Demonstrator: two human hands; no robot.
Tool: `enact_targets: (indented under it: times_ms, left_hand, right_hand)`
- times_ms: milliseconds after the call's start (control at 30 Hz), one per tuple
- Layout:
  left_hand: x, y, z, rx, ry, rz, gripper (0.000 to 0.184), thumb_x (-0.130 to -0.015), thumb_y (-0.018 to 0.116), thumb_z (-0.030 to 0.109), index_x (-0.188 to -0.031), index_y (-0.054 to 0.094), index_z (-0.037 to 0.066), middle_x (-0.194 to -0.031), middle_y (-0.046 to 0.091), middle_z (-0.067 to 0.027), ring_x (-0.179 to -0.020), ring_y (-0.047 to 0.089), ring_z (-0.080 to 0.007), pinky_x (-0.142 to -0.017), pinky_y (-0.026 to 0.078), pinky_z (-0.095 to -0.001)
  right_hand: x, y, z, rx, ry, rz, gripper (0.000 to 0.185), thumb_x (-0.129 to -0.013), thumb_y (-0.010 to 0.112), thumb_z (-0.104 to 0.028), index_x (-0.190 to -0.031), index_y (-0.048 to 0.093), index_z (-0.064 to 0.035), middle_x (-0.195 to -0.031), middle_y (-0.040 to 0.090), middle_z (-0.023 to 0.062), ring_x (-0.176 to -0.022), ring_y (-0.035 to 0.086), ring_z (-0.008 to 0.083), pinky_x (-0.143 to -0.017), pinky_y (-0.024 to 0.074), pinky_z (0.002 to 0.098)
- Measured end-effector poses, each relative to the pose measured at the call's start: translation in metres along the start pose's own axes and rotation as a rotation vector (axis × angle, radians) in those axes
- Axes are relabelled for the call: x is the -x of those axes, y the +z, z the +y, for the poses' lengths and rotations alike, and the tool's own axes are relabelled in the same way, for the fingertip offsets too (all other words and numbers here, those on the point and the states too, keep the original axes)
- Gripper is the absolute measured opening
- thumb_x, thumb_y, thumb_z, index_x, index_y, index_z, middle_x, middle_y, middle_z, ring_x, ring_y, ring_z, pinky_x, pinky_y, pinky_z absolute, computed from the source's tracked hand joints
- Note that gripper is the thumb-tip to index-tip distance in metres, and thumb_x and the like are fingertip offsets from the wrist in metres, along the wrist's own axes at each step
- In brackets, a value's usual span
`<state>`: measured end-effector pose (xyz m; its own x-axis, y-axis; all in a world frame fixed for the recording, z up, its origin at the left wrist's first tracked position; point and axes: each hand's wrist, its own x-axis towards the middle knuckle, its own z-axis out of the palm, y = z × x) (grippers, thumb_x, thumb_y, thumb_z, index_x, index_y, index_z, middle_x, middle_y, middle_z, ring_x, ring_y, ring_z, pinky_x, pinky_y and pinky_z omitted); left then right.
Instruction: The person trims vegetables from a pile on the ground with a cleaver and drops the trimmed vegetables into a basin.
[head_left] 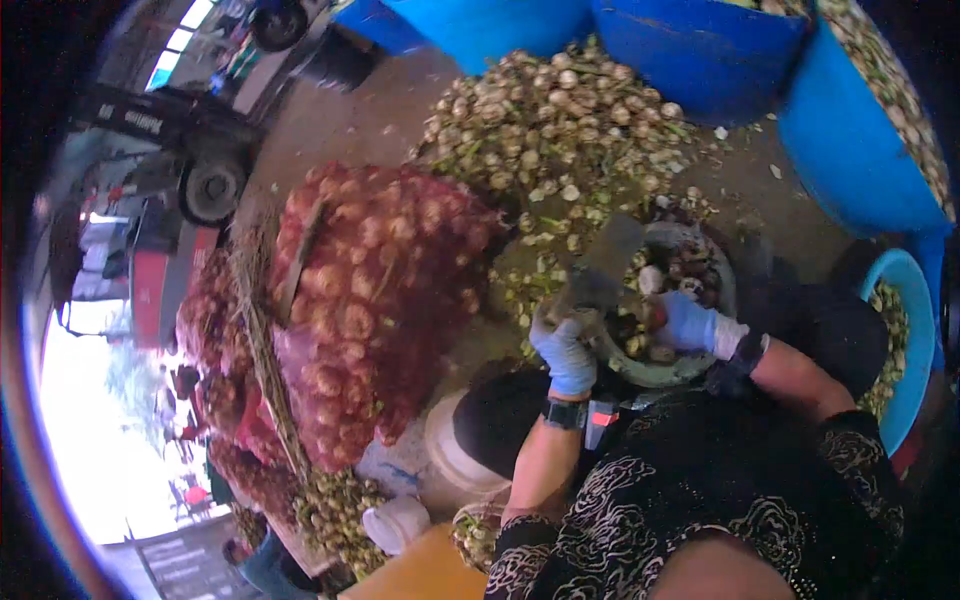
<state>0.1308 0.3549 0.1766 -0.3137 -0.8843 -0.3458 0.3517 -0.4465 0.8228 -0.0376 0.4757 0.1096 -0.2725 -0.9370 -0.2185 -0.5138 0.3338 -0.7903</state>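
My left hand (565, 350), in a pale blue glove, is closed at the near left rim of a round tub (655, 375). A dark grey, blurred shape (590, 285) rises from its fingers; I cannot make out what it is. My right hand (690, 325), gloved in blue too, reaches over the tub from the right with its fingers curled together. Something small and reddish shows at the fingertips, too unclear to name. Garlic-like bulbs fill the tub, some purplish, and a pale bulb (651, 280) lies just beyond my right fingers.
A large red mesh sack (370, 300) of bulbs stands on the left, a stick lying against it. Beyond the tub is a heap of bulbs (560, 120). Blue tubs (850, 120) stand behind and to the right. A light blue basin (925, 330) holds bulbs. Vehicles (210, 190) are far left.
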Motion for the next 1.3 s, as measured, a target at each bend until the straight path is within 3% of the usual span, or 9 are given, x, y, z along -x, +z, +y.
enact_targets:
  times_ms: [100,200,267,400,567,733,833,933,1300]
  left_hand:
    - [-0.002,-0.002,0.002,-0.097,0.056,-0.044,0.045,-0.062,0.053,0.001,-0.106,0.045,-0.007,-0.091,0.059,-0.0135,-0.074,0.059,-0.0184,-0.065,0.050,-0.0292]
    - [-0.005,-0.005,-0.004,-0.055,0.047,0.037,0.042,-0.063,0.053,-0.001,-0.104,0.045,-0.007,-0.085,0.057,-0.0101,-0.069,0.056,-0.0149,-0.063,0.049,-0.0266]
    - [-0.013,-0.019,-0.015,-0.120,0.064,0.008,0.043,-0.064,0.053,-0.001,-0.106,0.045,-0.006,-0.088,0.057,-0.0110,-0.072,0.058,-0.0179,-0.065,0.050,-0.0295]
    - [-0.016,-0.025,-0.024,-0.191,0.111,0.006,0.041,-0.064,0.056,-0.002,-0.104,0.046,-0.005,-0.086,0.059,-0.0108,-0.072,0.059,-0.0192,-0.065,0.051,-0.0317]
    - [-0.004,-0.004,-0.002,-0.140,0.035,-0.029,0.038,-0.065,0.053,-0.004,-0.103,0.048,-0.006,-0.083,0.059,-0.0071,-0.069,0.058,-0.0147,-0.061,0.051,-0.0284]
    - [-0.008,-0.009,-0.016,-0.179,0.095,-0.049,0.035,-0.067,0.052,-0.004,-0.101,0.052,-0.004,-0.083,0.060,-0.0055,-0.071,0.059,-0.0139,-0.060,0.051,-0.0265]
    - [-0.010,-0.013,-0.019,-0.274,0.147,-0.008,0.030,-0.072,0.055,-0.004,-0.101,0.047,-0.007,-0.084,0.058,-0.0089,-0.073,0.057,-0.0129,-0.061,0.050,-0.0259]
    - [-0.013,-0.017,-0.015,-0.092,0.070,-0.087,0.033,-0.070,0.054,-0.008,-0.103,0.047,-0.008,-0.089,0.058,-0.0101,-0.076,0.058,-0.0145,-0.064,0.050,-0.0266]
    - [-0.014,-0.019,-0.011,-0.207,0.151,0.060,0.038,-0.068,0.059,-0.008,-0.105,0.051,-0.007,-0.092,0.061,-0.0088,-0.078,0.058,-0.0142,-0.067,0.051,-0.0276]
  right_hand:
    - [-0.006,-0.027,-0.012,-0.032,0.401,-0.082,0.031,-0.063,0.066,-0.017,-0.091,0.062,-0.0035,-0.082,0.064,0.0156,-0.076,0.062,0.0299,-0.070,0.0483,0.0381]
    - [-0.013,-0.010,-0.016,0.487,0.144,-0.350,0.031,-0.068,0.066,-0.020,-0.095,0.062,-0.0045,-0.086,0.064,0.0151,-0.079,0.062,0.0293,-0.073,0.0479,0.0394]
    - [-0.001,0.011,0.009,0.111,-0.085,-0.112,0.024,-0.072,0.064,-0.018,-0.093,0.062,-0.0052,-0.086,0.064,0.0140,-0.080,0.062,0.0290,-0.074,0.0478,0.0385]
    - [-0.010,-0.040,-0.058,-0.156,0.341,-0.019,0.023,-0.073,0.063,-0.009,-0.096,0.061,-0.0054,-0.083,0.064,0.0109,-0.077,0.060,0.0181,-0.074,0.0468,0.0333]
    - [-0.025,0.025,0.022,-0.018,-0.116,-0.010,0.015,-0.073,0.064,-0.009,-0.086,0.060,-0.0043,-0.071,0.060,0.0049,-0.067,0.055,0.0136,-0.065,0.0466,0.0303]
    - [-0.028,-0.003,-0.025,-0.529,0.313,0.030,0.013,-0.071,0.062,-0.003,-0.083,0.057,-0.0052,-0.070,0.057,0.0031,-0.061,0.058,0.0141,-0.051,0.0474,0.0293]
    - [-0.027,0.055,0.080,-0.398,-0.041,-0.022,0.012,-0.073,0.061,-0.005,-0.083,0.056,-0.0048,-0.075,0.058,0.0022,-0.069,0.059,0.0140,-0.058,0.0484,0.0307]
    - [-0.016,0.009,-0.010,-0.749,0.068,-0.024,0.020,-0.069,0.064,-0.005,-0.087,0.055,-0.0046,-0.080,0.058,0.0014,-0.076,0.056,0.0127,-0.065,0.0468,0.0292]
    - [-0.032,0.020,-0.011,-0.616,0.171,-0.026,0.014,-0.077,0.059,-0.005,-0.090,0.056,-0.0039,-0.074,0.055,0.0026,-0.065,0.051,0.0115,-0.054,0.0412,0.0297]
